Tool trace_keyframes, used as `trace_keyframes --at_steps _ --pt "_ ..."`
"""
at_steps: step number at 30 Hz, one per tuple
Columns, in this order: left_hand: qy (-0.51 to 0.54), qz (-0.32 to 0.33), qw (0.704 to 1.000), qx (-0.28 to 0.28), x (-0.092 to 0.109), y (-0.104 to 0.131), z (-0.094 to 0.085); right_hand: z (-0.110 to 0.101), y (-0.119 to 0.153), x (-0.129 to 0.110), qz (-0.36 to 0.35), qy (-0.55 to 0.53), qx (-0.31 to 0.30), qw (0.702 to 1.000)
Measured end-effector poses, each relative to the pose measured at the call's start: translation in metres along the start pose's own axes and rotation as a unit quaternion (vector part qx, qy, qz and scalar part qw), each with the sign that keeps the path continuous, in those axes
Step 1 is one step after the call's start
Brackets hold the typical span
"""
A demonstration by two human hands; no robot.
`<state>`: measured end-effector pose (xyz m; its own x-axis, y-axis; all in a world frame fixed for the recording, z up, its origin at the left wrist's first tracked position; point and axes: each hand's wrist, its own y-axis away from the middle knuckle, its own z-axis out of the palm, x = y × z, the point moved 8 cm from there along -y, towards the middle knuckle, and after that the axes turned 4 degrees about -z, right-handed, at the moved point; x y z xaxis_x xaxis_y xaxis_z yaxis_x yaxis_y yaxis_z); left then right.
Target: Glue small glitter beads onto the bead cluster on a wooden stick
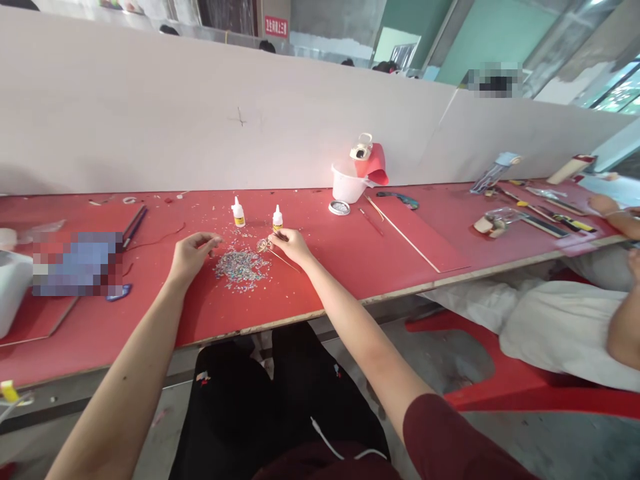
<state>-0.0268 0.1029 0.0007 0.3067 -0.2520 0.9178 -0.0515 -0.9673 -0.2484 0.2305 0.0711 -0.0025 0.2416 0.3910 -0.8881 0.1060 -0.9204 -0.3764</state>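
Shiny bits (pixel 240 268) in pile, clock middle. Bottle (pixel 239 217) at 12; second bottle (pixel 277 217) at 1, its bottom partly behind right hand (pixel 280 239). White tub (pixel 349 185), lid (pixel 339 208) at 2. Stick (pixel 403 234) at 3. Blurry blue thing (pixel 77 263) far out at 9.

Right hand at 2, pinching round piece (pixel 263 246) beside bits. Left hand (pixel 193 257) at 9, fingers bent; can't tell if gripping.

Worktop (pixel 365 257) red, crumbs about. White wall (pixel 150 120) at 12. Other person (pixel 575 327) at 3.

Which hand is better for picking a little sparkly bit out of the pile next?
Probably the left hand: it's beside the pile of tiny shiny pieces, though I can't tell whether it holds anything. The right hand is busy holding a small round ornament.
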Motion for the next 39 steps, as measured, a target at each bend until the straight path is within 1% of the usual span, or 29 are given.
trace_keyframes --at_steps 4,8,11,17,22,25,28,30,34,39 --pt "-0.018 -0.001 1.000 0.008 0.003 0.002 -0.001 -0.001 0.001 -0.003 -0.006 -0.005 0.001 1.000" --pt "-0.019 0.021 1.000 0.003 0.008 0.003 0.000 -0.002 0.002 -0.002 0.001 0.010 -0.003 1.000" --pt "-0.013 0.031 0.999 0.004 0.008 0.002 0.001 -0.003 0.002 -0.002 -0.001 0.016 -0.001 1.000" --pt "-0.006 0.032 0.999 -0.029 0.006 0.005 0.007 -0.003 0.001 0.001 0.015 0.010 0.012 1.000" --pt "-0.026 0.052 0.998 -0.023 0.011 0.006 0.006 -0.006 0.003 -0.002 0.018 0.007 0.015 1.000" --pt "-0.026 0.042 0.998 -0.025 0.012 0.006 0.005 -0.006 0.004 -0.004 0.030 0.003 0.013 0.999" --pt "0.003 0.032 0.999 -0.026 0.014 0.008 0.007 -0.003 0.005 -0.001 0.044 -0.011 0.004 0.999" --pt "0.014 0.034 0.998 -0.042 0.017 0.011 0.013 0.001 0.005 0.002 0.053 -0.023 -0.001 0.998" --pt "0.013 0.038 0.995 -0.092 0.024 0.017 0.027 0.007 0.006 0.008 0.078 -0.053 -0.004 0.996" --pt "0.001 0.049 0.990 -0.129 0.034 0.026 0.036 0.015 0.011 0.004 0.108 -0.105 -0.019 0.988"
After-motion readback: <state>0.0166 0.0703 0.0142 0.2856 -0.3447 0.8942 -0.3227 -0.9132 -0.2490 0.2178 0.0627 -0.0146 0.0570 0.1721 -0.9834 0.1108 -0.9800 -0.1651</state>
